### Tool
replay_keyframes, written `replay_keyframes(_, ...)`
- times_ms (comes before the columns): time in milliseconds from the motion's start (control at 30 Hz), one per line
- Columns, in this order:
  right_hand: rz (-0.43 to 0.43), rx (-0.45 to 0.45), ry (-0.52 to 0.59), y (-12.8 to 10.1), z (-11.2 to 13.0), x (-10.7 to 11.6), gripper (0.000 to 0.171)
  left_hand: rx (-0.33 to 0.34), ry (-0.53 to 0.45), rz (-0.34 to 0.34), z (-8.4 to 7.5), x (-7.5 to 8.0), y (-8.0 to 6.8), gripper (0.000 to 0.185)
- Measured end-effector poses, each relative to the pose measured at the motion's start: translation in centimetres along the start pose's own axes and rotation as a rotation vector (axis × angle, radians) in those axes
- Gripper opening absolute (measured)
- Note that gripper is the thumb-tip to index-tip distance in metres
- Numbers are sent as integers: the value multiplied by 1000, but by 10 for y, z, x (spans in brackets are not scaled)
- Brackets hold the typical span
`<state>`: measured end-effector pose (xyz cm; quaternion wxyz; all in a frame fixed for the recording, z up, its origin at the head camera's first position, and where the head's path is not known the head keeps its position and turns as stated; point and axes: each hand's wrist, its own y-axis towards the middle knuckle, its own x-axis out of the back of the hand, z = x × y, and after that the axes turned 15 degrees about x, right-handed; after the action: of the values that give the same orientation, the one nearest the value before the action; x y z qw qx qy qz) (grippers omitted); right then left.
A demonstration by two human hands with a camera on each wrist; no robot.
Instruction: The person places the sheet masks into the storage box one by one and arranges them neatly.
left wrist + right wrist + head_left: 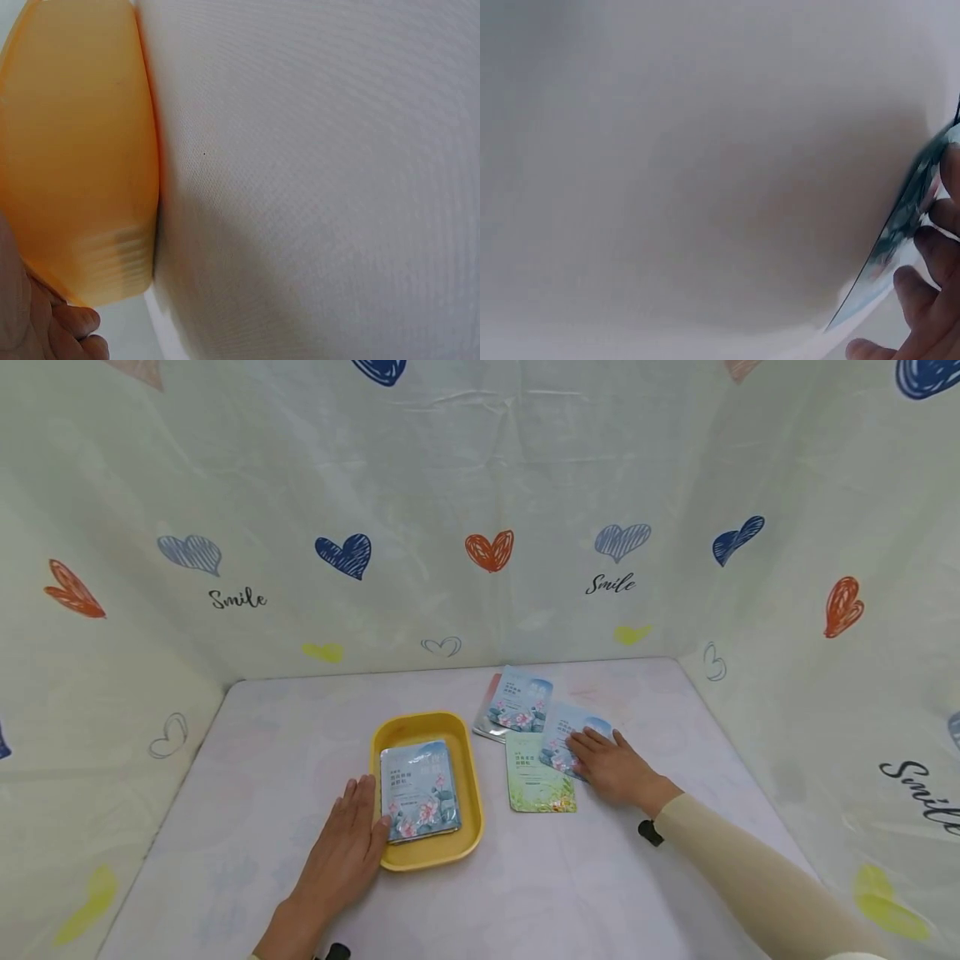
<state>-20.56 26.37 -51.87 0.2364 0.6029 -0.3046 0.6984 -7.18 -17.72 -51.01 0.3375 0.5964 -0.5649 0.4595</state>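
Observation:
A yellow tray [465, 777] sits mid-table with a blue flowered sachet [418, 789] lying in it. My left hand [347, 843] rests flat against the tray's left rim, fingers straight; the left wrist view shows the tray's outer wall [75, 150] and my fingertips [71, 330]. To the right, my right hand [611, 764] lies flat, fingers straight, on a blue sachet [564, 727]. This sachet overlaps a green sachet [536, 785]. Another blue sachet [520, 697] lies behind, on top of a silvery one [486, 718]. The right wrist view shows the sachet's edge [900, 232] under my fingers [930, 292].
The white table [262, 760] is walled on three sides by a pale curtain [480, 510] printed with hearts and "Smile". Bare tabletop lies to the left of the tray and along the front edge.

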Motion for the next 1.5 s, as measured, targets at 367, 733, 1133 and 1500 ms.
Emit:
replay_keyframes(367,30,97,-152,-20,-18,11,53,1,-2,6,-1,2,-1,73)
replay_keyframes(733,-119,11,-118,-24,-39,20,50,13,8,22,-2,3,-2,74)
replay_keyframes(1133,-90,-151,8,-2,-78,15,105,23,-3,27,-1,3,-1,73)
replay_keyframes(1500,-39,-165,53,15,-81,17,110,43,-7,52,-2,2,-1,74)
